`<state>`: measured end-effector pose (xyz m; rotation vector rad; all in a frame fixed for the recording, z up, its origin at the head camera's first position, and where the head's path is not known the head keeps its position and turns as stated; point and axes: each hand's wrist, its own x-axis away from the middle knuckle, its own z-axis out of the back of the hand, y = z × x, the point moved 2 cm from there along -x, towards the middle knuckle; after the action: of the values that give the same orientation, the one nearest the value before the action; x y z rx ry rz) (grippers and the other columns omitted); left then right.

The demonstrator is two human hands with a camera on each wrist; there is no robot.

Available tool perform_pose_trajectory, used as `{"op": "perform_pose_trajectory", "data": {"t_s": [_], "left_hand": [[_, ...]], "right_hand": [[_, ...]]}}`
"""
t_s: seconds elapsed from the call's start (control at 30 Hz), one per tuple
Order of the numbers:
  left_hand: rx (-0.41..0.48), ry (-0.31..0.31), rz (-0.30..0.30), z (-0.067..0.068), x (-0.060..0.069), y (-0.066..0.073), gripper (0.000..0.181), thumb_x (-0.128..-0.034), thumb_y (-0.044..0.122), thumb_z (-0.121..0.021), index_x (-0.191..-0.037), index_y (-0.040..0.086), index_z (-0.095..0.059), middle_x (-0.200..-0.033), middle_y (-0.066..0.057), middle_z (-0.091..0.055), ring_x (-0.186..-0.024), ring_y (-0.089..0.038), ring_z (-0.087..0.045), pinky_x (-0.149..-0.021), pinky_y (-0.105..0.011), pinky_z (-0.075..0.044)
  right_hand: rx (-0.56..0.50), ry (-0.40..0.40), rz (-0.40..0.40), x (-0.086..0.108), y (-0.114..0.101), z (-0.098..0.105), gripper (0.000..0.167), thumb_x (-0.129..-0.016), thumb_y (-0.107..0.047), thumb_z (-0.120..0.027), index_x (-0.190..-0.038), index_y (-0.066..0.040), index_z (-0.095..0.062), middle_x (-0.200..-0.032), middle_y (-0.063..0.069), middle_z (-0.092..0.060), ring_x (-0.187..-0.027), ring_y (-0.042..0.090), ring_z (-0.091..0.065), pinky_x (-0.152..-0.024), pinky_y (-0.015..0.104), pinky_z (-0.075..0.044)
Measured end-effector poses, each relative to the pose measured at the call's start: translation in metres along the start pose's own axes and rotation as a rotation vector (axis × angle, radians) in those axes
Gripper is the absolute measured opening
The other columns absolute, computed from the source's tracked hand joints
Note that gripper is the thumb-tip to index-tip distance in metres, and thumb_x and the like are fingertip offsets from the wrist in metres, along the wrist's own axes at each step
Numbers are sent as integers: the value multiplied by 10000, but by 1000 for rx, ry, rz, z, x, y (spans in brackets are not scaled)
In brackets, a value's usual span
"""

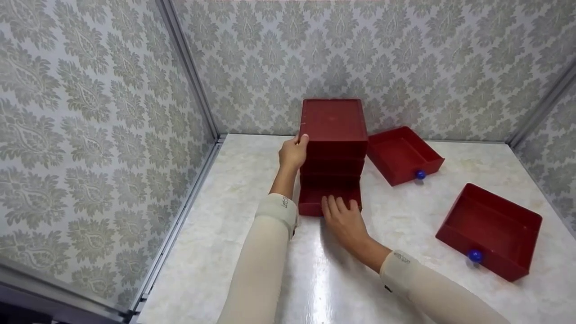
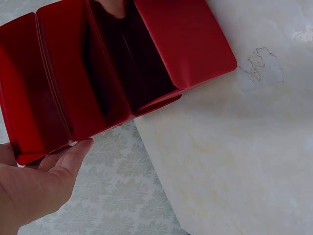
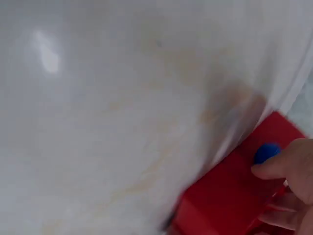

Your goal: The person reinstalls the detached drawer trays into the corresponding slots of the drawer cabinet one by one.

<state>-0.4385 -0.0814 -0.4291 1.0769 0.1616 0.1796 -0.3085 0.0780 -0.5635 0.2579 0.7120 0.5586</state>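
Jutting drawer: near the centre of the head frame, in the lowest bay of the red cabinet, front toward the lower edge
Drawer and fingers: from the right fingers the drawer runs up the frame into its bay; the cabinet's long axis stands upright, the drawer's own I cannot tell
Nearer hand: right hand, at the drawer front; left hand is higher, at the cabinet's upper left edge
Right fingers: narrow, gripping the front wall, thumb beside a blue knob, others over the rim
Left fingers: against the cabinet's side; whether the hidden ones curl, I cannot tell
Cabinet count: one, with three bays
Drawer count: three; one in the cabinet, an upper loose drawer and a lower loose drawer on the table, right of frame
Knob count: three, one per drawer
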Motion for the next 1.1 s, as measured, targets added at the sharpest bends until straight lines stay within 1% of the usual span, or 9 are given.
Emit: {"op": "perform_pose_trajectory", "data": {"t_s": [0.1,0.2,0.3,0.37,0.5,0.63,0.77,0.9,1.1], "left_hand": [[1,-1,4,0,-1,-1,457,-1060,428,-459,-1439,219,-608,-1439,-70,-625,-1348,-284,-569,-1124,-422,-447],[4,3,13,0,-1,-1,464,-1057,434,-462,-1445,220,-601,-1448,-68,-618,-1354,-285,-564,-1129,-423,-442],[15,-2,21,-1,-1,0,481,-1056,441,-463,-1460,210,-584,-1467,-70,-601,-1371,-289,-547,-1142,-428,-431],[15,-6,21,-1,-1,0,487,-1057,442,-459,-1469,208,-572,-1476,-69,-593,-1379,-290,-539,-1147,-428,-427],[3,-4,15,-1,0,-1,468,-1060,430,-457,-1447,210,-600,-1456,-69,-612,-1362,-289,-553,-1134,-427,-438],[-2,0,8,-1,0,-1,466,-1061,428,-454,-1439,204,-608,-1445,-74,-620,-1356,-293,-559,-1132,-420,-440],[20,-1,17,-1,1,0,481,-1060,427,-462,-1460,189,-583,-1457,-82,-609,-1367,-295,-549,-1141,-420,-433],[5,6,15,-1,0,0,469,-1056,428,-459,-1437,201,-612,-1441,-78,-622,-1349,-292,-566,-1127,-418,-443],[-3,8,16,-2,-1,-1,461,-1057,429,-462,-1424,205,-627,-1435,-74,-629,-1344,-291,-570,-1123,-419,-445]], "right_hand": [[60,46,49,19,-28,17,433,-944,-185,-495,-1300,-38,-692,-1239,133,-727,-1094,294,-699,-838,454,-550],[46,-41,76,36,-50,27,465,-915,-263,-565,-1296,-28,-692,-1282,163,-707,-1171,310,-687,-911,452,-564],[3,-169,45,42,-58,29,597,-919,-433,-644,-1358,-28,-645,-1366,178,-656,-1280,318,-627,-1020,482,-523],[-15,-205,18,41,-58,27,709,-910,-554,-653,-1384,-26,-624,-1396,179,-635,-1322,326,-594,-1059,500,-496],[-33,-167,-11,35,-52,23,802,-899,-661,-620,-1368,-10,-635,-1403,195,-626,-1333,346,-584,-1067,529,-488],[-51,-141,-30,29,-42,17,791,-915,-656,-602,-1359,-2,-643,-1405,206,-625,-1316,345,-601,-1063,552,-485],[-84,-179,-38,25,-36,13,787,-946,-626,-583,-1399,17,-602,-1432,218,-601,-1342,349,-580,-1069,586,-462],[-101,-216,-50,20,-33,10,789,-969,-623,-552,-1436,12,-566,-1476,210,-564,-1381,346,-545,-1090,611,-434],[-107,-222,-58,14,-30,5,777,-955,-623,-572,-1426,-4,-583,-1492,188,-558,-1394,327,-533,-1081,613,-438]]}}
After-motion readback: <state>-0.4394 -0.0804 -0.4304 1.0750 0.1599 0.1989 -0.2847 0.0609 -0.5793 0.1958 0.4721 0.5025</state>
